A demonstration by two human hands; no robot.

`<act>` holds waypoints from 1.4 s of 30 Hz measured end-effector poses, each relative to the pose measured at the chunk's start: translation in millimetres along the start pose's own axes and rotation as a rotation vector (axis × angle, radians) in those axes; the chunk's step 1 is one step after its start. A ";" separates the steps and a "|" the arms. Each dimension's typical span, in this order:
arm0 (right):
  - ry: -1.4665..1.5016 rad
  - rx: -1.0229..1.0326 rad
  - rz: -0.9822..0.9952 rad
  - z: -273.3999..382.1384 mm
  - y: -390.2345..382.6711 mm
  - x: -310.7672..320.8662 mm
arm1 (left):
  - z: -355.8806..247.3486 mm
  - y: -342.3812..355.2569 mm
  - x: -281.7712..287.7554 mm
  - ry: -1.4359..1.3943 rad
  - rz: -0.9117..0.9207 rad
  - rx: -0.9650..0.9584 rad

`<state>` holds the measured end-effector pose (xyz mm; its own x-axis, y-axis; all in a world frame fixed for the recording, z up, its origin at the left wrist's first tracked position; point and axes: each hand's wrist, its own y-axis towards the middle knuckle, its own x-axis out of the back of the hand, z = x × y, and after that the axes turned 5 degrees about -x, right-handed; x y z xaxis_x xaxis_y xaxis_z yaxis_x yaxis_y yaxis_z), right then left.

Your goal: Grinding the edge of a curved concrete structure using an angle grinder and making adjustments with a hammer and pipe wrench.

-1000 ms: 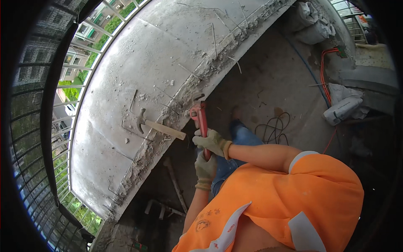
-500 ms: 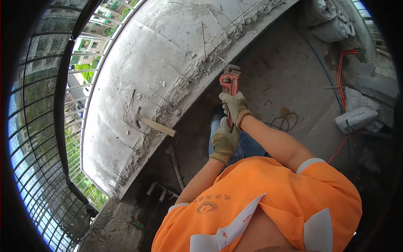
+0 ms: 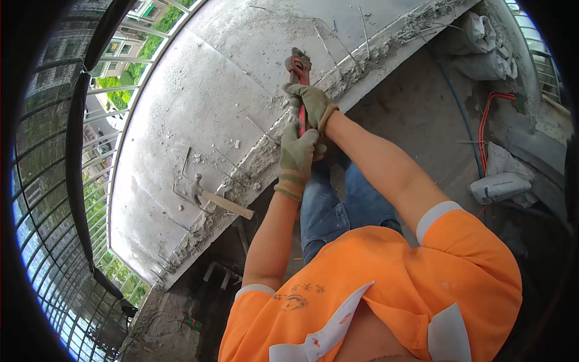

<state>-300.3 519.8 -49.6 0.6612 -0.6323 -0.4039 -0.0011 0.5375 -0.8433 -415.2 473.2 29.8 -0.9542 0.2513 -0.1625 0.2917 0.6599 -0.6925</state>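
Both my hands wear dirty greenish work gloves and grip one red pipe wrench [image 3: 303, 77]. My right hand [image 3: 312, 104] wraps the handle just below the jaw. Lower on the handle, my left hand [image 3: 297, 154] is closed round it. The wrench's head points away from me, over the broken edge of the concrete slab [image 3: 199, 90]; whether it touches a bar I cannot tell. Bent rebar [image 3: 325, 45] sticks out along that rough edge. A claw hammer [image 3: 226, 204] with a wooden handle lies on the slab's edge to the left of my hands.
Railings [image 3: 99, 145] and dark netting [image 3: 54, 90] border the slab on the left. Rubble lines the slab's edge. White sacks [image 3: 500, 186], red cable [image 3: 484, 130] and a blue hose [image 3: 455, 90] lie at the right. White pipe pieces [image 3: 218, 273] are below the slab at lower left.
Both hands have carried the pipe wrench forward and to the left, from over the lower floor to over the slab's edge. My arms are stretched further out. The hammer has stayed put.
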 end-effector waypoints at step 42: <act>0.565 -0.139 -0.259 28.5 131.3 -100.6 | -132.4 158.0 104.4 0.584 0.163 0.221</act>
<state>-345.6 669.9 -109.5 0.1551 -0.9493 -0.2736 -0.0164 0.2744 -0.9615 -459.9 697.5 -3.5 -0.6871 0.7212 0.0881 0.3497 0.4346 -0.8299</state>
